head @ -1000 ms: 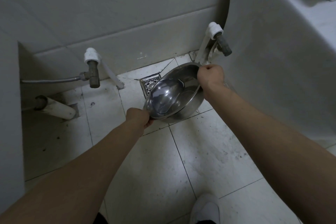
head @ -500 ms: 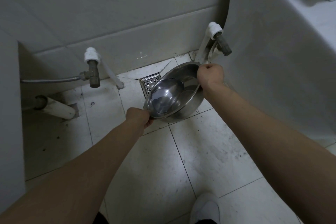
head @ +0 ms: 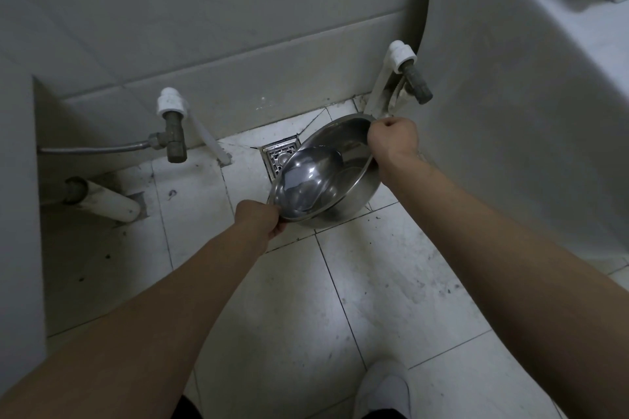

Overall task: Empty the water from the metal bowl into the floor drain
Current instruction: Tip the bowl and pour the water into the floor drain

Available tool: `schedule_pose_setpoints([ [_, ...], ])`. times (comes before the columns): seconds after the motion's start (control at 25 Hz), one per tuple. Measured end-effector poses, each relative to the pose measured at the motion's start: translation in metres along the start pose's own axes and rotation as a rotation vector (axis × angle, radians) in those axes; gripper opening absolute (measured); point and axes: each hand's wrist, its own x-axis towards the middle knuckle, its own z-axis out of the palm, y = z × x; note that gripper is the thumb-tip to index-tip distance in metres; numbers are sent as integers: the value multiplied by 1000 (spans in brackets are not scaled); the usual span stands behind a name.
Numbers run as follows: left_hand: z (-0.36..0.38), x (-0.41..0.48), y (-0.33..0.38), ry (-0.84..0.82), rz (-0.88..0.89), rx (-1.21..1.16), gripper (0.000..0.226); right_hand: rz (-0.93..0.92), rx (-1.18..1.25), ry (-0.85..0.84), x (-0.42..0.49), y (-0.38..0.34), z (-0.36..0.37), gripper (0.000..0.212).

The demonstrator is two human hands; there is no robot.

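Left hand (head: 262,219), right hand (head: 393,139) clamped on tilted metal bowl (head: 320,180) — floor drain (head: 277,156) just behind, scuffed white tiles (head: 374,282).

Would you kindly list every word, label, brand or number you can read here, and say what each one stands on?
None: no text can be read in this view.
The bowl and drain show bare metal without marks.
The left valve, right valve and shoe show no label or brand that I can make out.

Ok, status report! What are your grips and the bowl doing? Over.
Left grip and right grip hold opposite rims of metal bowl. Bowl tilted over floor drain, water pooled inside. Nothing blocks the drain.
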Motion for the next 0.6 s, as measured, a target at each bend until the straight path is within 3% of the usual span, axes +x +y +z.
schedule_pose_setpoints([
  [0.16,0,0,1,6,1,4,13,-2,-8,2,0,-1,-1,33],
  [0.6,1,-1,1,16,1,19,14,-10,8,13,-3,-5,-1,26],
])
